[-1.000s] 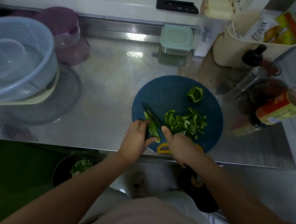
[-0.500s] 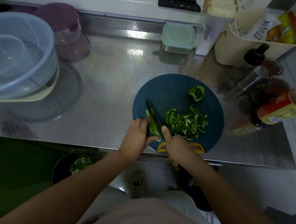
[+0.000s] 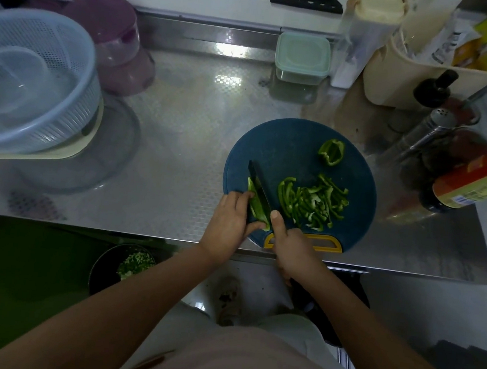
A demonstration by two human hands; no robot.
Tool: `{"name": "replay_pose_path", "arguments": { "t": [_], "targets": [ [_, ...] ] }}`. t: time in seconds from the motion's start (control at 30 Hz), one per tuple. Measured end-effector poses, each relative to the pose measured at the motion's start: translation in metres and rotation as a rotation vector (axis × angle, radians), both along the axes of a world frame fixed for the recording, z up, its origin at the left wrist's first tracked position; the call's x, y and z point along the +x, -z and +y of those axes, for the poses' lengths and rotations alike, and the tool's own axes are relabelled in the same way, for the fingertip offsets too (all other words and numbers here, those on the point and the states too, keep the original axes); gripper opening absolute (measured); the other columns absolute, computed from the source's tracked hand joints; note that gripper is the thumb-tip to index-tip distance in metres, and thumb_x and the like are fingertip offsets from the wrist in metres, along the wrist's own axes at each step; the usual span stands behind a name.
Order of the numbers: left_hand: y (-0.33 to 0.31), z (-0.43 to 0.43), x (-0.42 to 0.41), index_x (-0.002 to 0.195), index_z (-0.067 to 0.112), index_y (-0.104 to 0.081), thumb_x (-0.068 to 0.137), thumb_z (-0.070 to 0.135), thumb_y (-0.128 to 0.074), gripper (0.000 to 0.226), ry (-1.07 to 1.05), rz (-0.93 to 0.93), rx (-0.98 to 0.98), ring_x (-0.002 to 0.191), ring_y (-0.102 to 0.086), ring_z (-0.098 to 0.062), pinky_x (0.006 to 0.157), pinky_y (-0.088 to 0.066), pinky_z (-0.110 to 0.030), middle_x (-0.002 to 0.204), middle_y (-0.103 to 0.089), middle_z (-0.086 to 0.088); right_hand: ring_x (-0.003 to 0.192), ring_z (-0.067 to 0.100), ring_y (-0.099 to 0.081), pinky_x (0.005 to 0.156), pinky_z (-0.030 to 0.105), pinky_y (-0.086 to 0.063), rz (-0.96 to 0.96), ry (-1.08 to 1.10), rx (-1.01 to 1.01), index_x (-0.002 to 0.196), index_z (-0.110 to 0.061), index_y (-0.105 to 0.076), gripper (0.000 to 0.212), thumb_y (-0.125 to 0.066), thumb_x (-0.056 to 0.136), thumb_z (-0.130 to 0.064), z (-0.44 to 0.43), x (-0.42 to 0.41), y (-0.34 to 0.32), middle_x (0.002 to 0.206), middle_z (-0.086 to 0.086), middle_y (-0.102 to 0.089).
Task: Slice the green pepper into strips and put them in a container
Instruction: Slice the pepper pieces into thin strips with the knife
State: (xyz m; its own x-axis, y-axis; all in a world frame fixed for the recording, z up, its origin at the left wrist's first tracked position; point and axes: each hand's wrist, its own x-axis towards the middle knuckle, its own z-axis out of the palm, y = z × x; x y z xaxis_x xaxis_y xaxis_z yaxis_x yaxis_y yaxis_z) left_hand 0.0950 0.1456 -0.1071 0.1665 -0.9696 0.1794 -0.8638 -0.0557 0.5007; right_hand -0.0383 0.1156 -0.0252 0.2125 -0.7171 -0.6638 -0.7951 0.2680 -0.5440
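Cutting board [image 3: 294, 141] sits at the front edge of the surface [image 3: 181, 136], right of centre. The pepper piece [image 3: 258, 215] lies on the board's left part, its long axis running from the front edge toward the back left.

Left hand [image 3: 227, 218] holds it down, fingers curled over its left side and thumb at its near end. Right hand [image 3: 292, 248] grips the knife [image 3: 258, 185], forefinger stretched along the spine. The blade lies along the piece's long axis on its right flank, tip pointing away.

Judgement: the cut runs lengthwise, so each strip falls rightward, toward the pile of strips [image 3: 313, 204]. Left fingertips are just beside the blade, which is a risk.

One uncut chunk [image 3: 331, 151] lies at the board's back right. The lidded container [image 3: 302, 57] stands at the back edge, well apart.
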Motion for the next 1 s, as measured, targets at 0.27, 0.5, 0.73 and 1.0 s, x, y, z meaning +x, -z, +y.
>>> {"name": "replay_pose_path", "arguments": {
  "t": [0.27, 0.5, 0.73, 1.0],
  "targets": [
    [0.002, -0.002, 0.000, 0.114, -0.006, -0.057, 0.071, 0.042, -0.069, 0.065, 0.005, -0.015, -0.016, 0.081, -0.059, -0.033, 0.073, -0.051, -0.037, 0.092, -0.060, -0.020, 0.040, 0.018, -0.038, 0.045, 0.026, -0.028, -0.061, 0.026, 0.082, 0.055, -0.012, -0.039, 0.065, -0.022, 0.096, -0.059, -0.011, -0.001, -0.003, 0.048, 0.004, -0.038],
    [0.001, -0.003, 0.000, 0.113, -0.004, -0.059, 0.077, 0.049, -0.052, 0.065, 0.018, -0.071, -0.045, 0.075, -0.059, -0.030, 0.065, -0.052, -0.032, 0.087, -0.059, -0.017, 0.042, 0.018, -0.036, 0.047, 0.028, -0.028, -0.081, 0.034, 0.077, 0.056, -0.012, -0.038, 0.064, -0.023, 0.095, -0.061, -0.009, 0.001, 0.000, 0.049, 0.004, -0.036],
    [0.004, -0.004, 0.002, 0.109, -0.004, -0.063, 0.079, 0.047, -0.045, 0.062, 0.050, -0.156, -0.093, 0.073, -0.061, -0.024, 0.064, -0.050, -0.026, 0.084, -0.060, -0.013, 0.029, 0.017, -0.030, 0.036, 0.017, -0.028, -0.133, 0.104, 0.203, 0.059, -0.012, -0.035, 0.064, -0.023, 0.093, -0.064, -0.011, 0.002, -0.011, 0.039, 0.001, -0.029],
    [0.004, -0.003, 0.002, 0.108, -0.004, -0.064, 0.079, 0.048, -0.045, 0.063, 0.045, -0.139, -0.092, 0.073, -0.061, -0.025, 0.064, -0.051, -0.027, 0.084, -0.061, -0.013, 0.040, 0.019, -0.039, 0.045, 0.027, -0.030, -0.073, 0.009, 0.046, 0.054, -0.012, -0.040, 0.066, -0.023, 0.095, -0.061, -0.010, 0.002, -0.001, 0.044, 0.003, -0.037]
  ]
}}
